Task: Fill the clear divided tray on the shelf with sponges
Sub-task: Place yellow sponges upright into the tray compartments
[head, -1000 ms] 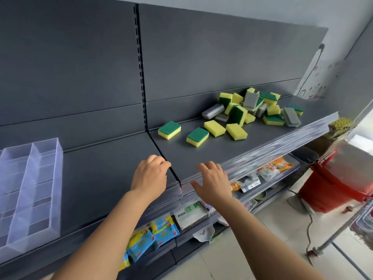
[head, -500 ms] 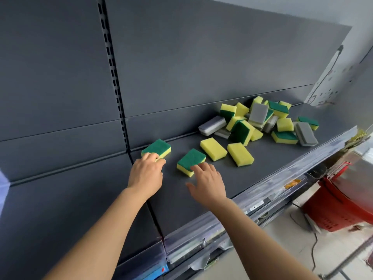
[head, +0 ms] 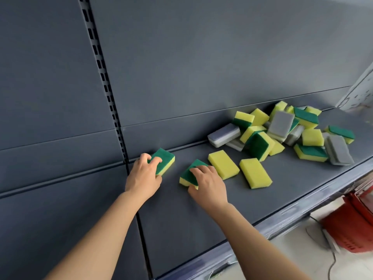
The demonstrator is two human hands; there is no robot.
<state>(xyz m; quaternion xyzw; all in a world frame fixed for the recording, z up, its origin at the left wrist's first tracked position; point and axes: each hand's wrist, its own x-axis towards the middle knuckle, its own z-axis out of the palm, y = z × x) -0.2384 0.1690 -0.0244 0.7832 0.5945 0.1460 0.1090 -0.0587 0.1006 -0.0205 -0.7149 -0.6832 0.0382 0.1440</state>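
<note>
On the shelf (head: 201, 223), left hand (head: 143, 178) gripped a sponge (head: 166, 158), right hand (head: 207, 186) a second sponge (head: 186, 176); pile (head: 282, 134) to their right waited, tray unseen.

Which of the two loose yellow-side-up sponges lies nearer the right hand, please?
The left yellow sponge, right beside the right hand; the other yellow sponge lies farther right.

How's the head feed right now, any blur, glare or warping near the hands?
Head view: soft even light, no glare on the shelf; left hand gripping the left green sponge and right hand gripping the right green sponge read sharp; head view's right edge smears, blurring the red basket; wide-angle bends the slotted upright.
</note>
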